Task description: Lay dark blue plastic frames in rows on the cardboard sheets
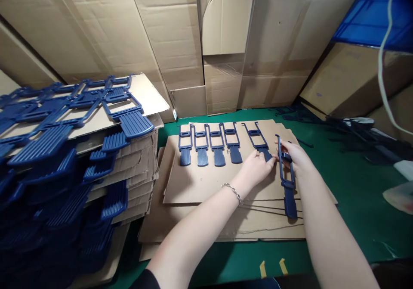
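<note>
Blue plastic handle piece (285,175) sits pinched at its upper end in my right hand (295,155), its ribbed paddle end trailing toward me over the cardboard sheet (200,181); my left hand (256,166) presses fingertips onto the neighbouring piece (258,141) just left of the grip (smooth cardboard, so it could skid out of the row if nudged)

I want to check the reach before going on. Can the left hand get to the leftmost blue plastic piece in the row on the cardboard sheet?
Probably yes. The left hand rests beside that row, and the leftmost blue piece lies uncovered on the cardboard sheet with nothing between them.
</note>
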